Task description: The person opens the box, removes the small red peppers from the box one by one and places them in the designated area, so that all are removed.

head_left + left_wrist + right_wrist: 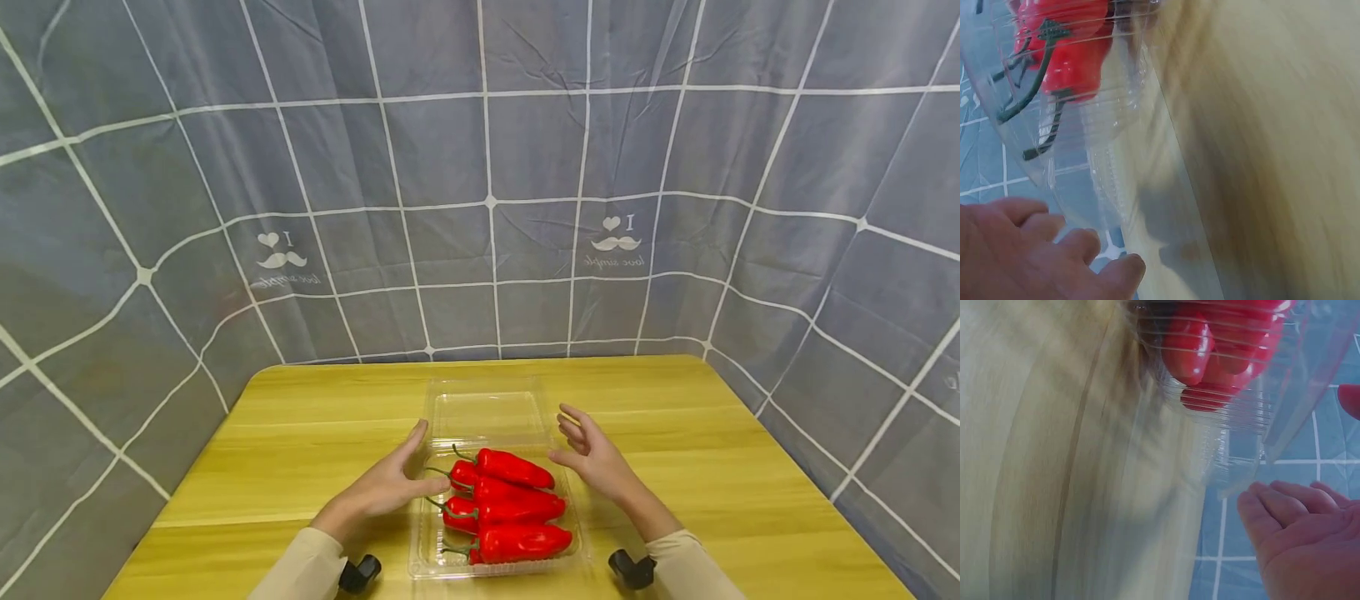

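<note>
Several red peppers (pixel 521 504) with green stems lie stacked in a clear plastic clamshell box (pixel 423 542). The box's hinged lid (pixel 487 427) is folded back flat on the far side. My left hand (pixel 386 485) is at the box's left side, thumb reaching over the rim near the stems; whether it touches them I cannot tell. On the right, my right hand (pixel 596 462) hovers beside the far right corner with its fingers loosely bent. In the wrist views, both the left hand (pixel 1041 253) and the right hand (pixel 1307 534) hold nothing and stand apart from the clear walls.
The box sits near the front middle of a yellow wood-grain table (pixel 300 450). Behind and around the table hangs a grey curtain (pixel 450 158) with white grid lines. A black wrist device (pixel 360 573) is on the left wrist, and a similar device (pixel 632 570) on the right.
</note>
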Available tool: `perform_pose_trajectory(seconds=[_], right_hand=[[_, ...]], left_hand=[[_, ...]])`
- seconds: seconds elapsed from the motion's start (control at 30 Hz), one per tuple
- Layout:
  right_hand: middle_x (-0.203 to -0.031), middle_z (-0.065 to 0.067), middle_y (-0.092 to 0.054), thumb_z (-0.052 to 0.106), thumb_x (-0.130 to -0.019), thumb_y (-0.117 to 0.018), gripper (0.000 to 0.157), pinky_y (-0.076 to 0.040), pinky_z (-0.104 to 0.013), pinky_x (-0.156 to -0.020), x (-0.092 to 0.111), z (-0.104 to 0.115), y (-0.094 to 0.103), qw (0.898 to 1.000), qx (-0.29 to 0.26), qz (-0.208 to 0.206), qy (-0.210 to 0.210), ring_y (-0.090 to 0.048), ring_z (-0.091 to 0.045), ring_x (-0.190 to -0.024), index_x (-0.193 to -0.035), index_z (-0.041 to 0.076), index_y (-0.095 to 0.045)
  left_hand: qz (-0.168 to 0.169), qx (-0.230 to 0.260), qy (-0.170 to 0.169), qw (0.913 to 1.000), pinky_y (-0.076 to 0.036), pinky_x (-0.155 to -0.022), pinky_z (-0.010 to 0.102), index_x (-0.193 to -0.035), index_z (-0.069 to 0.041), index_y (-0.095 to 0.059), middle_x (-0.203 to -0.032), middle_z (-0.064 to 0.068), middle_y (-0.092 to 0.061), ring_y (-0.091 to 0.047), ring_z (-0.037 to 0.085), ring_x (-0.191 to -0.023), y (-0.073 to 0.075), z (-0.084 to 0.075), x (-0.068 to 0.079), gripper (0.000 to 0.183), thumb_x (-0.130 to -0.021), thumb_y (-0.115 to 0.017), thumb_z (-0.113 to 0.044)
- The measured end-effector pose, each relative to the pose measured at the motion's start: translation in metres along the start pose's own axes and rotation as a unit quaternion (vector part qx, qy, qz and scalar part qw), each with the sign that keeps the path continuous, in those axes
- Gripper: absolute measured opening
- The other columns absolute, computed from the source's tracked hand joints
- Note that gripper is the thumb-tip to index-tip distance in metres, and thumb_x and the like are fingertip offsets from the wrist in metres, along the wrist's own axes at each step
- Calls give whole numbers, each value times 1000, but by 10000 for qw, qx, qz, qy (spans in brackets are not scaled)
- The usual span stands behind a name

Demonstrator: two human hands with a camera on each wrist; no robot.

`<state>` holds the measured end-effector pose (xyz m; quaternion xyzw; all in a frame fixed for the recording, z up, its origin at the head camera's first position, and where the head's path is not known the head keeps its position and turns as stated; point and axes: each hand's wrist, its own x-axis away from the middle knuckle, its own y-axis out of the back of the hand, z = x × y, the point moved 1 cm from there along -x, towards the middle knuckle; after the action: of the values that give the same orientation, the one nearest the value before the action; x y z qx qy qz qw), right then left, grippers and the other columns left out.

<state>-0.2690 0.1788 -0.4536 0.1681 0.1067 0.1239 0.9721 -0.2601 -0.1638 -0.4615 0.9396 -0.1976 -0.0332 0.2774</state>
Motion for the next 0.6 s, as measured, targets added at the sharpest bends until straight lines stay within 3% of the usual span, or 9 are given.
perform_pose_trajectory(seconds=[0.13, 0.27, 0.6], right_hand=[[-152, -30, -38, 5, -94, -70, 70, -29, -53, -114, 1, 2, -1, 9997, 65, 27, 244, -37, -44, -141, -152, -2, -33], [-149, -26, -45, 4, -93, -71, 68, -33, -52, -112, 2, 4, -1, 9991, 82, 105, 404, -43, -42, -137, -151, 0, -36], [-143, -20, -54, 11, -92, -74, 65, -40, -55, -107, 6, 14, -8, 9957, 224, 474, 767, -50, -45, -130, -148, 4, -42]], left_hand=[[231, -173, -598, 9978, -14, -114, 68, -163, -12, -13, -168, 13, -6, -9, 42, -150, 3, 5, 4, 109, -83, -84, -37], [552, -197, -1076, 9925, -11, -113, 70, -163, -11, -9, -168, 15, 3, -1, 43, -150, 5, 10, 9, 121, -76, -90, -33], [1154, -338, -1127, 9863, -2, -111, 73, -163, -18, 1, -167, 14, 14, 15, 45, -148, 4, 15, 20, 136, -68, -94, -38]])
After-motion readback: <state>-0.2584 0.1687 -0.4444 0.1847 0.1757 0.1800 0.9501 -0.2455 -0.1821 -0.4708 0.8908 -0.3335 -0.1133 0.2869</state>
